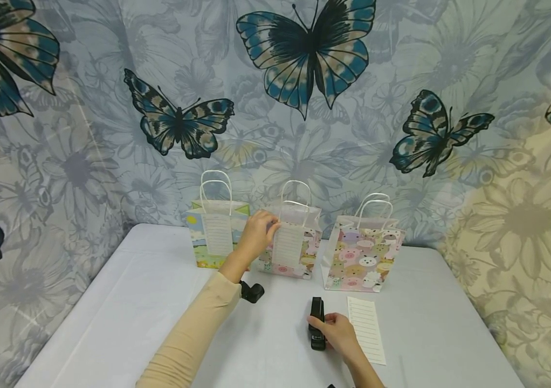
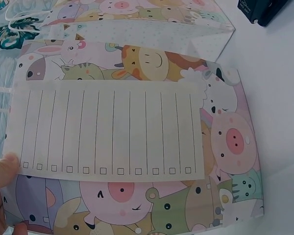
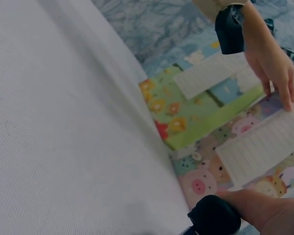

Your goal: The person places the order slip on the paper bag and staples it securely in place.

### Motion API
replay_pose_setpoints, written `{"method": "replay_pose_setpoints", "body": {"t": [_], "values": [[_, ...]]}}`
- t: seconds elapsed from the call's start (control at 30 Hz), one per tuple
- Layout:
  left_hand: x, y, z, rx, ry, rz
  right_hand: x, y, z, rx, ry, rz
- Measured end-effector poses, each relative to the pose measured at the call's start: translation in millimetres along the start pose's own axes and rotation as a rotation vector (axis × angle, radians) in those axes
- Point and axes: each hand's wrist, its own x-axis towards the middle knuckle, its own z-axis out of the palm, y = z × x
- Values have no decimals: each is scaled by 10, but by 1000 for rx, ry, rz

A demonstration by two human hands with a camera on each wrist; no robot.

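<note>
My left hand (image 1: 255, 233) is at the top edge of the middle gift bag (image 1: 310, 250), which is printed with cartoon animals. Its thumb and fingers pinch a lined checklist sheet (image 2: 112, 132) against the bag's rim. The sheet lies flat over the bag's front in the left wrist view, with a row of small boxes along one side. Down on the white table, my right hand (image 1: 342, 335) grips a black stapler (image 1: 317, 306), thumb across its top. Only the stapler's rounded end and the thumb appear in the right wrist view.
Left of the middle bag stands a green and blue gift bag (image 1: 198, 237) bearing a similar sheet (image 1: 218, 234). A second animal-print bag (image 1: 363, 264) stands at the right. One loose lined sheet (image 1: 366, 328) lies beside my right hand. Butterfly-printed cloth (image 1: 275, 151) hangs behind the table (image 1: 159, 280).
</note>
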Motion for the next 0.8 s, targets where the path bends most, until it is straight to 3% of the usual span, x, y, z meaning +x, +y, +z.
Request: {"method": "replay_pose_setpoints", "body": {"t": [0.8], "values": [[14, -23, 14, 11, -4, -2, 40, -9, 53, -66, -44, 19]]}}
